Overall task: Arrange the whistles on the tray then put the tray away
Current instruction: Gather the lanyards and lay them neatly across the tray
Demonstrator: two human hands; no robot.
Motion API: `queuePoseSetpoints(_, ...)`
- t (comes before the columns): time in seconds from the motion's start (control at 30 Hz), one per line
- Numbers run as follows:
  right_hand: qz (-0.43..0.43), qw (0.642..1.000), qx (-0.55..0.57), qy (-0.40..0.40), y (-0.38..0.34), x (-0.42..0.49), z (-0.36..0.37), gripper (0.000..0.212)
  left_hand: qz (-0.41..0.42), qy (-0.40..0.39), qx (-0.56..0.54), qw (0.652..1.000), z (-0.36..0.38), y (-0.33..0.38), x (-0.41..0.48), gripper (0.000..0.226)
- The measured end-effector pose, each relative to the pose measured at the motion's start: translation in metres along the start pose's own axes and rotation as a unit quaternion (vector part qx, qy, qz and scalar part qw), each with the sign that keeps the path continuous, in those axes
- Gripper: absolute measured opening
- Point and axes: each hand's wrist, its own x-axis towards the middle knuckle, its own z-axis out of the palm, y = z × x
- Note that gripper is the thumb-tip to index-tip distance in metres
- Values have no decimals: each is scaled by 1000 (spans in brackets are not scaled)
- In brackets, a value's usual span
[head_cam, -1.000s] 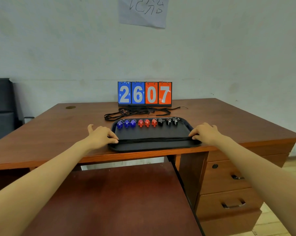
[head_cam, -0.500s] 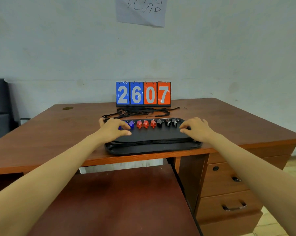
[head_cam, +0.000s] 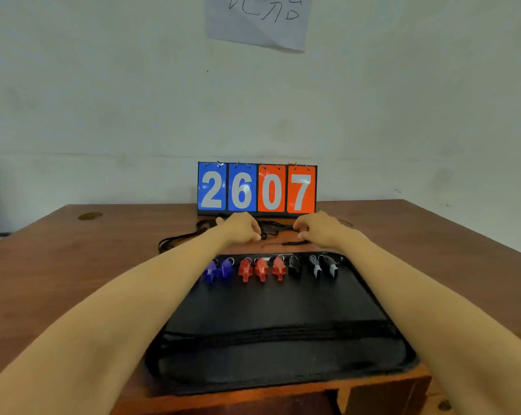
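Observation:
A black tray point(head_cam: 283, 307) lies at the near edge of the wooden desk point(head_cam: 73, 280). Along its far side stands a row of whistles: blue point(head_cam: 217, 271), red point(head_cam: 260, 269), black point(head_cam: 295, 266) and black-grey point(head_cam: 323, 266). Black lanyard cords point(head_cam: 268, 336) stretch across the tray's near part. Beyond the tray, a tangle of loose black cords point(head_cam: 178, 241) lies on the desk. My left hand point(head_cam: 241, 227) and my right hand point(head_cam: 319, 227) reach over the tray into that tangle, and their curled fingers pinch the cords.
A flip scoreboard point(head_cam: 256, 188) reading 2607 stands just behind my hands against the wall. A short black cord piece point(head_cam: 295, 243) lies between my hands and the tray. A round cable grommet point(head_cam: 90, 216) sits at the desk's far left.
Both hands left the tray's sides and moved forward past the whistles to the cord tangle by the scoreboard. The view has moved closer to the desk.

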Motion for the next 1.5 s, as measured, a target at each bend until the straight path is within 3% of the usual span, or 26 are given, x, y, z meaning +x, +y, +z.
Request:
queuePoseSetpoints(0.2, -24, 992, -110, -57, -2, 41, 23, 32, -5, 6, 39, 999, 33, -7, 43, 26)
queuePoseSetpoints(0.37, -55, 988, -141, -23, -6, 47, 34, 25, 0, 30, 78, 997, 41, -3, 49, 18)
queuePoseSetpoints(0.53, -47, 988, -150, -7, -13, 40, 31, 32, 27, 127, 14, 991, 35, 2, 37, 12)
queuePoseSetpoints(0.63, -24, 998, 4, 63, -18, 30, 24, 27, 7, 186, -107, 977, 26, 7, 27, 10)
queuePoseSetpoints(0.7, -3, 980, 160, 116, -23, 21, 14, 25, -30, 202, -262, 943, 22, 11, 20, 16)
queuePoseSetpoints(0.77, 3, 955, 261, 143, -30, 12, 1, 24, -28, 167, -385, 907, 19, 16, 11, 27)
queuePoseSetpoints(0.8, -1, 943, 296, 150, -33, 7, -5, 24, -5, 132, -404, 905, 18, 19, 5, 36)
queuePoseSetpoints(0.87, -16, 926, 341, 161, -39, -3, -18, 19, 53, 85, -382, 919, 17, 22, 0, 44)
queuePoseSetpoints(0.97, -21, 915, 363, 177, -41, -16, -32, 8, 94, 123, -312, 937, 13, 29, -2, 29)
queuePoseSetpoints(1.2, 31, 834, 490, 251, -28, -44, -61, 15, 29, 235, -143, 961, -25, 29, -18, 26)
queuePoseSetpoints(1.3, 53, 811, 518, 267, -19, -57, -72, 15, 33, 249, -94, 963, -41, 28, -23, 26)
queuePoseSetpoints(1.5, 90, 774, 549, 301, -12, -77, -90, 13, 40, 259, 108, 959, -59, 21, -29, 23)
